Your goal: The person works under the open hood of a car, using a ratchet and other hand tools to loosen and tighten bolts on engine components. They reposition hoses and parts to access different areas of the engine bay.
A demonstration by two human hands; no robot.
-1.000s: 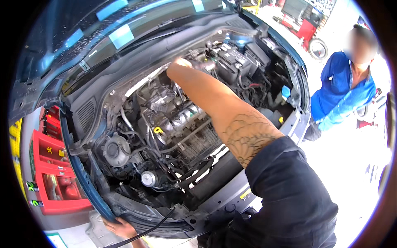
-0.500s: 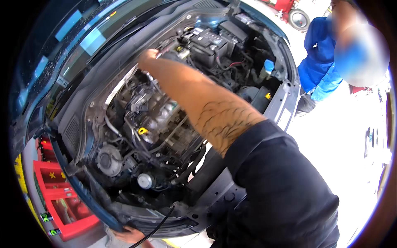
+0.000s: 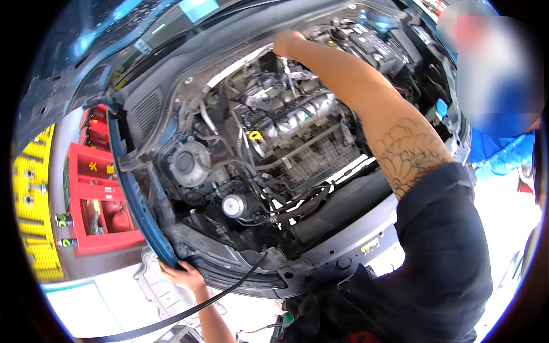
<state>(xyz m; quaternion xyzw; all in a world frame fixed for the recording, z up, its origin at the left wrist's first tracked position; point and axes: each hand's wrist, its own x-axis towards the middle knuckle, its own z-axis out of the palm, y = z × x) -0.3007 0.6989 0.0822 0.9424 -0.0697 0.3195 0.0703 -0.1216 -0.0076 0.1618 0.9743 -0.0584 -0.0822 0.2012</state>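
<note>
My right arm reaches over the engine [image 3: 303, 117] to the back of the bay. There my right hand [image 3: 290, 44] is closed, its fingers mostly turned from view. A slim shiny metal piece [image 3: 289, 74] runs down from just below it into the engine. I cannot tell whether the hand grips that piece. At the front left corner of the car, my left hand [image 3: 186, 277] rests against the blue fender edge [image 3: 163, 248], its fingers apart. Near the engine are a yellow dipstick handle [image 3: 255, 136], a round reservoir [image 3: 190, 163] and a silver round cap [image 3: 233, 206].
A black hose or cable [image 3: 223, 294] crosses above my left forearm. Red cabinets [image 3: 106, 226] and a yellow tool panel [image 3: 34, 211] stand at the left. The battery [image 3: 369, 48] sits at the back right, and a person in blue [image 3: 503, 154] stands beyond the right fender.
My view has swung left, so the car lies further right in it. My left hand and forearm show more fully. The right hand stays at the back of the engine.
</note>
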